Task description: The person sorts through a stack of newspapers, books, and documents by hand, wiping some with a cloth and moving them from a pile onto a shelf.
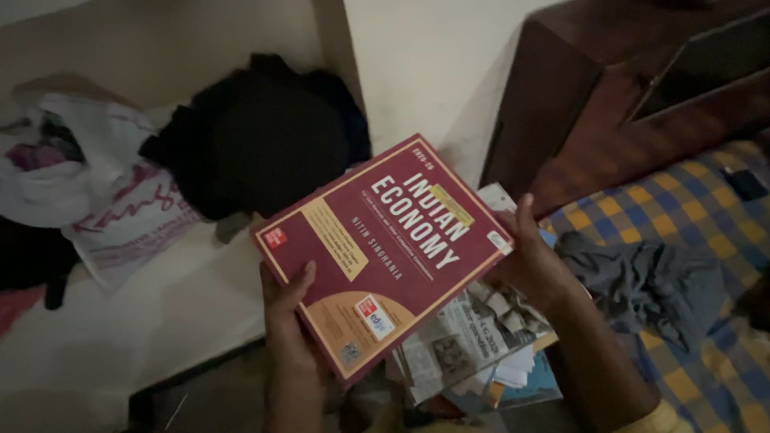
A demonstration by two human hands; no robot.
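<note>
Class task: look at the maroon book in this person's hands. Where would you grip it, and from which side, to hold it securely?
Grip the book at its two opposite edges, one hand from each side, as here: left hand on the near-left edge, right hand on the far-right edge. It looks thick, broad and tilted, so a one-edge grip would probably let it tip.

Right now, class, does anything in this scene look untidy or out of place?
Yes. Under the maroon book held by both hands, a stack of newspapers and papers sits fanned and uneven. A grey cloth lies crumpled on the checked bedsheet.
</note>
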